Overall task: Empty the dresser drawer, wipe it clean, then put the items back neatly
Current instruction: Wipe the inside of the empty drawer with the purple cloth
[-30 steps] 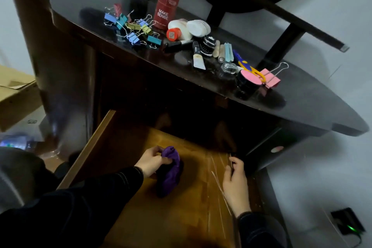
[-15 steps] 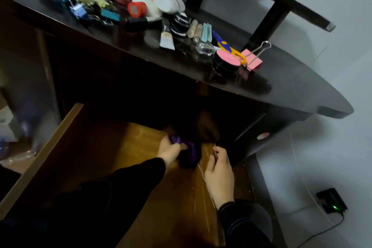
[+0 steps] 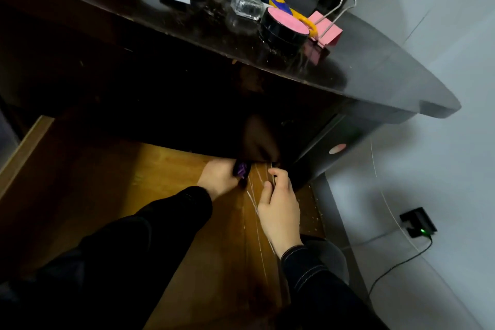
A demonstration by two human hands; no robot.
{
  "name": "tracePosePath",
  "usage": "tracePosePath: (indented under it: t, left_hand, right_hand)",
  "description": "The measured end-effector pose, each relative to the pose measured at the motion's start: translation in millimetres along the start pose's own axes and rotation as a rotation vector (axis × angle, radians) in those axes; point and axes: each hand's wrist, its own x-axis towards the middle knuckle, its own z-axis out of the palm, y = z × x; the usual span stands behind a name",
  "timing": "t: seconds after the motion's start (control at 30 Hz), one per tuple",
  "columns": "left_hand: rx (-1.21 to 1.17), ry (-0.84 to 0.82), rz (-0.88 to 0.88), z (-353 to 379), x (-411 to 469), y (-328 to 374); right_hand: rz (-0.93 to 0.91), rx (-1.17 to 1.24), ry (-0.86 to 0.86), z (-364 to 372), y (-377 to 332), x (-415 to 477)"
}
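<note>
Drawer (image 3: 120,195), pulled out beneath the dresser top (image 3: 361,75). Right hand (image 3: 280,203) curls its fingers over the right wall. Left hand (image 3: 218,178) grips a purple cloth (image 3: 241,170) at the far right corner, under the overhang. On the top stand a jar (image 3: 285,28) and a pink clip (image 3: 325,28).

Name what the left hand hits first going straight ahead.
Left hand, gripping the purple cloth, points into the dark recess under the dresser top; likely the drawer's back, though shadow hides it.
</note>
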Motion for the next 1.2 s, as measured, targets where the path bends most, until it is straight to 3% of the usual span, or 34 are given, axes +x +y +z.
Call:
tracePosePath:
  t: [0.13, 0.23, 0.33, 0.47, 0.53, 0.67, 0.83, 0.9, 1.07, 1.2]
  left_hand:
    - [-0.056, 0.007, -0.146, -1, 3, -2]
    - [-0.515, 0.128, -0.444, -2, 11, 3]
    - [-0.807, 0.266, -0.527, -2, 17, 11]
    - [-0.757, 0.104, -0.48, 12, 17, 20]
    - [-0.757, 0.134, -0.532, 14, 18, 23]
    - [-0.994, 0.192, -0.654, 0, 27, 22]
    - [-0.873, 0.159, -0.504, -1, 17, 25]
    - [-0.782, 0.121, -0.532, 0, 14, 26]
    - [-0.931, 0.172, -0.586, -4, 25, 28]
    - [-0.778, 0.15, -0.429, 3, 22, 29]
  right_hand:
    - [0.0, -0.023, 0.0, 1, -1, 0]
    - [-0.004, -0.031, 0.007, 1, -1, 0]
    - [0.002, -0.027, 0.016, 2, -1, 0]
    - [-0.012, -0.018, 0.027, 2, 0, -1]
    - [-0.012, -0.014, 0.019, 1, -1, -1]
    - [-0.002, -0.002, 0.014, 0, -1, -1]
    - [-0.003, 0.008, 0.01, 0, 0, -1]
    - [-0.003, 0.009, 0.015, 0, -1, -2]
    - [-0.001, 0.01, 0.014, 1, 1, -1]
    - [0.006, 0.019, 0.016, 2, 1, 0]
